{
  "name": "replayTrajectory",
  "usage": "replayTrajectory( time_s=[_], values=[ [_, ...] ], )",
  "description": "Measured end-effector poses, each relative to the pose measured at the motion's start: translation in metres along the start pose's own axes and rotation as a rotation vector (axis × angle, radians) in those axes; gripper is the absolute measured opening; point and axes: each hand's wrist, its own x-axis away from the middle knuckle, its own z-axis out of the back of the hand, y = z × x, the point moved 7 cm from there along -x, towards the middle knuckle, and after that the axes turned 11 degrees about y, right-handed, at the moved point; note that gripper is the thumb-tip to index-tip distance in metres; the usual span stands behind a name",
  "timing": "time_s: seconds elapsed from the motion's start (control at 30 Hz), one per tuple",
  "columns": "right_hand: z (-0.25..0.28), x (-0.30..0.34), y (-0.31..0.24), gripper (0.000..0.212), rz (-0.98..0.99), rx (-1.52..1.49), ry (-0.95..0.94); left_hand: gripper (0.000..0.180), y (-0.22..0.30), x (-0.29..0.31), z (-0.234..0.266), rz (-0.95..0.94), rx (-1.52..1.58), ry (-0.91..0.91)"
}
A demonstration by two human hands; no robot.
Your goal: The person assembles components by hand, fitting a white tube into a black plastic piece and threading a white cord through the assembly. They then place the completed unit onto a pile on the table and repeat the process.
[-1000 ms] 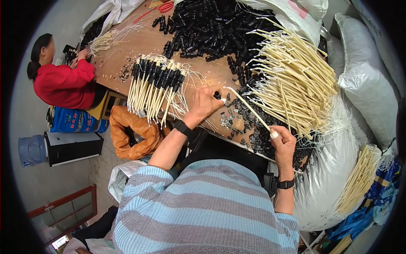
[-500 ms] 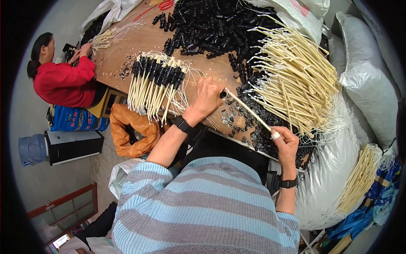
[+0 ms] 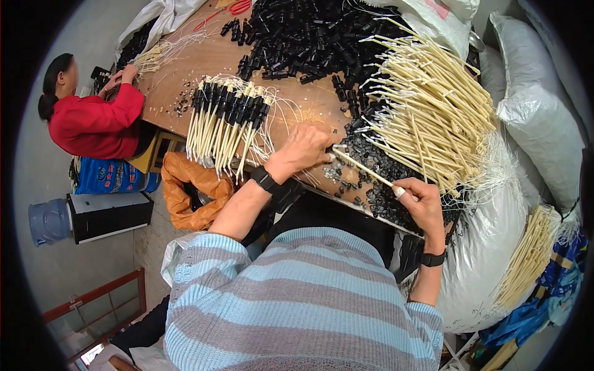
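One thin cream rod [image 3: 364, 166], pinched by my right fingers [image 3: 413, 183], has dipped to my curled left fingers [image 3: 320, 138], hold unclear, likely aligned.

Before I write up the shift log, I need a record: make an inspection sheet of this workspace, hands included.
Surface: brown tabletop, crowded.
Job's things: cream stick, held; stick pile to the right; black fittings heaped at the far side; fitted stick bundle on the left.
Clutter: scattered dark bits near the front edge.
Hands: right hand grips the cream stick; left hand at its far end, grip hidden.
Cables: thin white strands, possibly wires, beside the stick pile.
Surroundings: person in red at left; white sacks at right.
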Motion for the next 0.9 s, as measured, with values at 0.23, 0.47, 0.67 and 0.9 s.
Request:
replayTrajectory(
  time_s=[0.23, 0.47, 0.67, 0.9],
  values=[
    [-0.026, -0.010, -0.011, 0.028, 0.200, 0.204, 0.004, 0.025, 0.069, -0.008, 0.000, -0.251, 0.255, 0.077],
    [-0.022, -0.016, 0.032, 0.017, 0.112, -0.133, 0.131, 0.022, 0.039, -0.006, 0.021, 0.070, 0.424, 0.287],
    [-0.041, -0.005, -0.035, 0.018, 0.303, -0.116, 0.020, 0.025, -0.010, 0.023, -0.028, 0.626, 0.781, 0.083],
    [-0.066, 0.003, -0.022, 0.020, 0.421, 0.400, 0.204, 0.022, 0.012, 0.014, -0.015, 0.491, 0.684, 0.132]
  ],
)
